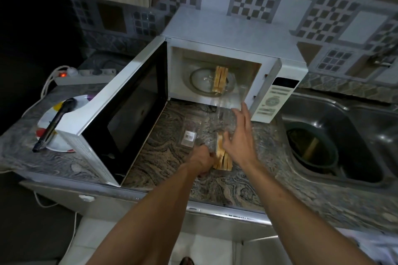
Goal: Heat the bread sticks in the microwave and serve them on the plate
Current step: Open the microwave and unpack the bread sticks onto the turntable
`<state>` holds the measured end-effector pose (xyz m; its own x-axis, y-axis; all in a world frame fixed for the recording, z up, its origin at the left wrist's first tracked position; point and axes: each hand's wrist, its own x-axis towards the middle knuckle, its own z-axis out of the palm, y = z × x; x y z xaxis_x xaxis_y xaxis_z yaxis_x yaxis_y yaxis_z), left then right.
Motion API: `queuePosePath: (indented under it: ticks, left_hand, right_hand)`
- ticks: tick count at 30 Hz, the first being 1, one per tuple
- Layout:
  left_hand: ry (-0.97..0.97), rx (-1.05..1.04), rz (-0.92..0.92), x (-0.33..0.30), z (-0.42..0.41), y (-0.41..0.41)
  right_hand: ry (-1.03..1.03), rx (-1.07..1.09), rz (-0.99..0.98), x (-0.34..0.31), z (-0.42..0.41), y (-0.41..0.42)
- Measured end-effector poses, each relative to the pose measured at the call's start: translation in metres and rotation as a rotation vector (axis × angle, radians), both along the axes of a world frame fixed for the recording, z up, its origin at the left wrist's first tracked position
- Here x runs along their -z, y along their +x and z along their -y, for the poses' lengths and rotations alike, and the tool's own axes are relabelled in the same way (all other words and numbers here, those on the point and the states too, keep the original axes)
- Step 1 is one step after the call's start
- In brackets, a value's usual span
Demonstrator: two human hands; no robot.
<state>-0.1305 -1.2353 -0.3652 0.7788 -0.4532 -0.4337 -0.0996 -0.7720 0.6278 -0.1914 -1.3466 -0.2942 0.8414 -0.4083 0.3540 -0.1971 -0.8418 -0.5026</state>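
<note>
Judging by the open microwave (pixel 215 66) with some sticks (pixel 220 79) already on its turntable, loading was half done: the left hand (pixel 201 161) gripped more sticks (pixel 223 157) on the desk (pixel 163 153), the right hand (pixel 239 135) hovered spread and empty, and the plate (pixel 48 118) waited unserved

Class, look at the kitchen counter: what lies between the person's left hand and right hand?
In the head view, a bundle of bread sticks in clear plastic packaging lies between the left hand and the right hand.

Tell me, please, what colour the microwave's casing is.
White, in the head view: microwave.
</note>
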Motion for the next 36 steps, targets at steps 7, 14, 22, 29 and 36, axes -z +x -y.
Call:
queuePosePath:
  ticks: [7, 14, 22, 29, 36]
  left_hand:
    - [-0.113, -0.069, -0.109, 0.006, -0.007, 0.005]
    - [-0.141, -0.115, 0.021, 0.003, -0.027, 0.013]
    - [-0.065, -0.118, 0.212, -0.01, -0.029, 0.011]
    - [-0.038, -0.096, 0.329, -0.001, -0.019, 0.008]
    - [0.142, 0.024, 0.127, 0.014, -0.013, 0.028]
  right_hand:
    - [0.033, 0.212, -0.595, 0.025, -0.018, 0.012]
    - [0.131, 0.118, -0.527, -0.007, -0.013, 0.026]
    - [0.12, 0.125, -0.57, -0.045, 0.034, 0.01]
    - [0.119, 0.199, -0.585, -0.061, 0.071, 0.013]
    - [0.151, 0.13, -0.485, -0.081, 0.084, 0.064]
